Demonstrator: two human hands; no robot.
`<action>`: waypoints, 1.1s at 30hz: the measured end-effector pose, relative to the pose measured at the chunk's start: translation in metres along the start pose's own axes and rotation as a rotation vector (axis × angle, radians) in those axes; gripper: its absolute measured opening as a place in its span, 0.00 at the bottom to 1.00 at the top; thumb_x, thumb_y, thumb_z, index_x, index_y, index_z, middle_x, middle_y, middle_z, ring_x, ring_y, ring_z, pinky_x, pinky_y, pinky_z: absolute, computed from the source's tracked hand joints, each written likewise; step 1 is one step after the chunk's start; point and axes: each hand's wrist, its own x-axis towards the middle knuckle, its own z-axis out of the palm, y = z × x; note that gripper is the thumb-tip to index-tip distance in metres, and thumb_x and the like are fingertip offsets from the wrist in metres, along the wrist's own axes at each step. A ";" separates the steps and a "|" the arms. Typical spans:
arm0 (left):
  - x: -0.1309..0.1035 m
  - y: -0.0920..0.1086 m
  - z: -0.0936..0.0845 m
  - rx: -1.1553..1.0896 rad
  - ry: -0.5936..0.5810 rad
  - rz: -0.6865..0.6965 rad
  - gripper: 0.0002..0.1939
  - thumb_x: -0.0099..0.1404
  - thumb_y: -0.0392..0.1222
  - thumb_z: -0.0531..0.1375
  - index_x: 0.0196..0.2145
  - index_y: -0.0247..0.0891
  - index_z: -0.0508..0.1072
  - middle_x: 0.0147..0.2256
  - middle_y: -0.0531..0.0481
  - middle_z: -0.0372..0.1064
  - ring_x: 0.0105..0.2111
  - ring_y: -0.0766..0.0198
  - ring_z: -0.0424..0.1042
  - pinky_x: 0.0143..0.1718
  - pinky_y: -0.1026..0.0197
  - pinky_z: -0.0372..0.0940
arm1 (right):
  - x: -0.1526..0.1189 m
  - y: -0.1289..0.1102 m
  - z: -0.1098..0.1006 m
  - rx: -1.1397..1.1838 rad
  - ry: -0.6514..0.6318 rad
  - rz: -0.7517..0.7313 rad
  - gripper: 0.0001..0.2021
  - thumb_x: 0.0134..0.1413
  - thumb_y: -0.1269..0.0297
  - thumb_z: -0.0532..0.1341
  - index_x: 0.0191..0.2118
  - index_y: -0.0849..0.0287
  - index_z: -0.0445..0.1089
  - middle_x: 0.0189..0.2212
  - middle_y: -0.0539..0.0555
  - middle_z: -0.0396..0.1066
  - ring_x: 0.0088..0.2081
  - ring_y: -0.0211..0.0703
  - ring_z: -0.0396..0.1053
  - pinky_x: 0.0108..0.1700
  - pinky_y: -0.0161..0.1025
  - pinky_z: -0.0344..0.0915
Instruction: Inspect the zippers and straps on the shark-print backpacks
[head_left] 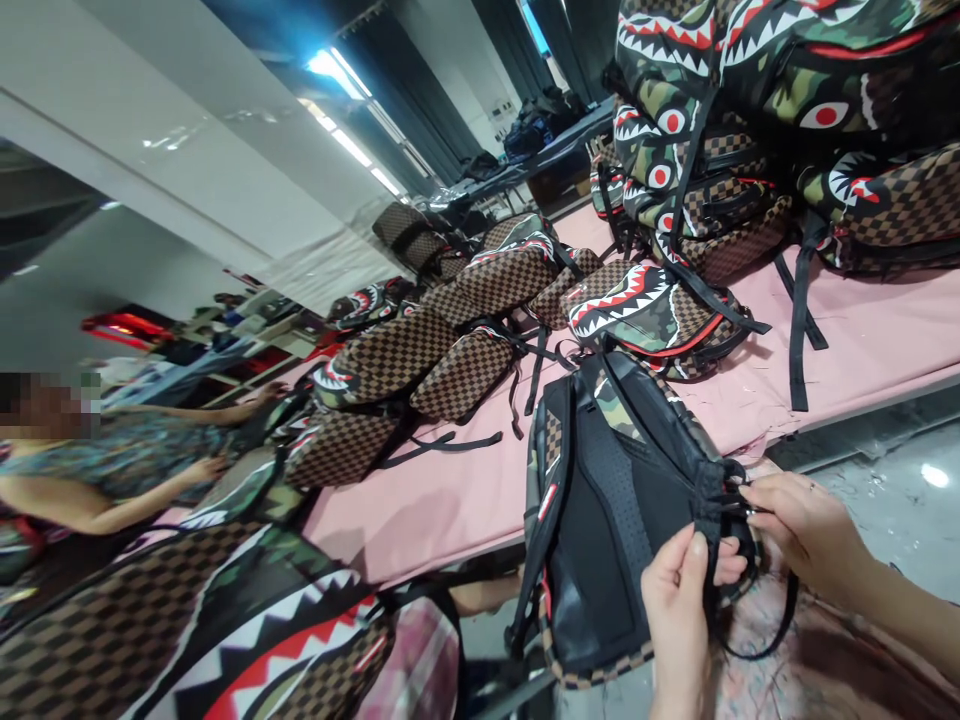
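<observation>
A backpack [607,500] with a black padded back panel, black shoulder straps and brown checkered edging leans against the table edge, back side towards me. My left hand [679,600] is closed on a black strap [706,500] near one end of the backpack. Just beside it, my right hand [814,530] pinches something small and dark with a metallic glint; its kind is hard to make out. A thin black loop [780,620] hangs below my hands.
A pink-covered table [450,500] bears several checkered backpacks [495,280] with shark-mouth prints. More are stacked [705,200] at the right. A large shark-print backpack [247,630] fills the lower left. Another person [127,460] works at the left with hands on a bag.
</observation>
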 end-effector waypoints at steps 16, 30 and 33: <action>-0.003 -0.001 -0.004 0.091 -0.071 0.049 0.17 0.57 0.46 0.61 0.40 0.31 0.75 0.28 0.41 0.76 0.23 0.64 0.73 0.28 0.64 0.69 | 0.005 0.009 -0.004 0.095 -0.184 -0.058 0.12 0.61 0.63 0.47 0.39 0.58 0.67 0.35 0.56 0.71 0.38 0.44 0.68 0.40 0.40 0.63; -0.004 0.002 0.000 0.050 -0.039 0.028 0.16 0.56 0.45 0.62 0.39 0.31 0.74 0.27 0.42 0.76 0.22 0.64 0.73 0.27 0.64 0.69 | 0.010 0.003 -0.010 0.047 -0.081 -0.091 0.13 0.61 0.65 0.47 0.34 0.58 0.68 0.29 0.55 0.71 0.34 0.41 0.68 0.37 0.37 0.62; -0.003 0.008 0.001 0.014 0.001 -0.005 0.17 0.55 0.46 0.62 0.39 0.31 0.73 0.26 0.41 0.76 0.22 0.64 0.73 0.25 0.65 0.68 | 0.010 0.011 -0.014 0.084 -0.096 -0.084 0.10 0.60 0.67 0.48 0.37 0.58 0.66 0.32 0.54 0.71 0.35 0.40 0.68 0.37 0.36 0.63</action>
